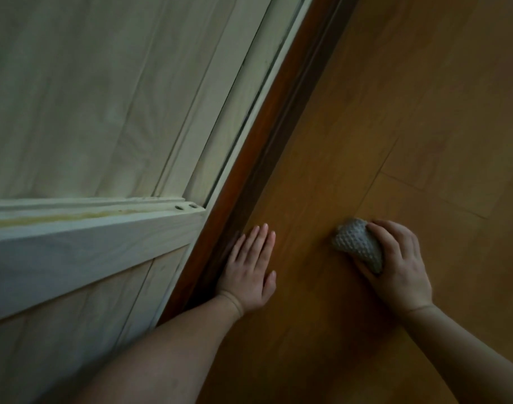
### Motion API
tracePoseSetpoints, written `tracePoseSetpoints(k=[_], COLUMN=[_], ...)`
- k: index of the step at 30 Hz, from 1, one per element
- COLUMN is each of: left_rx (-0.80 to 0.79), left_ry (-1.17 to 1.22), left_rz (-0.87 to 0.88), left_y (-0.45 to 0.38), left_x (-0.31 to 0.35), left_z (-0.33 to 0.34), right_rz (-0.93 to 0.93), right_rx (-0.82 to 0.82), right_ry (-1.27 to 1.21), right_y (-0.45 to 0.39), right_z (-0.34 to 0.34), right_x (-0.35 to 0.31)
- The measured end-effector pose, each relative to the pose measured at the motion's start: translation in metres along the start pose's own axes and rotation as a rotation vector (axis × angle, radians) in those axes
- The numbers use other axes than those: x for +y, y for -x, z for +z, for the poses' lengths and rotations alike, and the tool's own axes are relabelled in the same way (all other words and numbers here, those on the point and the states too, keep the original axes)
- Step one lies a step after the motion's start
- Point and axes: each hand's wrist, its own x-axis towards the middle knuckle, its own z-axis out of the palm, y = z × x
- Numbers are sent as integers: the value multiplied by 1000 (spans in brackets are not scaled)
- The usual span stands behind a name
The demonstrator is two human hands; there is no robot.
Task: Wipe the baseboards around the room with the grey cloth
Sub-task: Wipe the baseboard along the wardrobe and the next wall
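- Currently my left hand (249, 269) lies flat, fingers straight, on the wooden floor (395, 112) at lower centre, probably bracing me.
- My right hand (395, 263) clutches the bunched grey cloth (356, 244), lower right, apart from the dark baseboard (267, 135).

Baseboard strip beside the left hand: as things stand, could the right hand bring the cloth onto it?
Probably yes. The right hand grips the grey cloth over bare floor; only the flat left hand lies beside the dark baseboard, whose stretch ahead is unobstructed.

Dim room, floor and panelling

Lay in low light: orange-brown wooden floor (395, 126) with plank seams, pale wood-grain panelling (89, 97) to the left, a jutting pale ledge (89, 228) across it.
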Motion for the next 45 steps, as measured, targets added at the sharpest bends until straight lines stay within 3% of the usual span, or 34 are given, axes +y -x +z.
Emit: tracePoseSetpoints(k=[12, 36, 40, 45], left_rx=[-27, 4, 15, 40], left_ry=[-6, 10, 0, -7], left_rz=[-10, -66, -53, -38], left_y=[-4, -5, -6, -5], left_x=[-1, 1, 1, 0], left_z=[-4, -7, -5, -5], right_rz=[13, 23, 58, -86], right_rx=[-56, 32, -24, -159], right_ry=[26, -130, -222, -223], right_y=[1, -13, -52, -97], right_z=[2, -1, 3, 43], right_x=[6, 3, -18, -65])
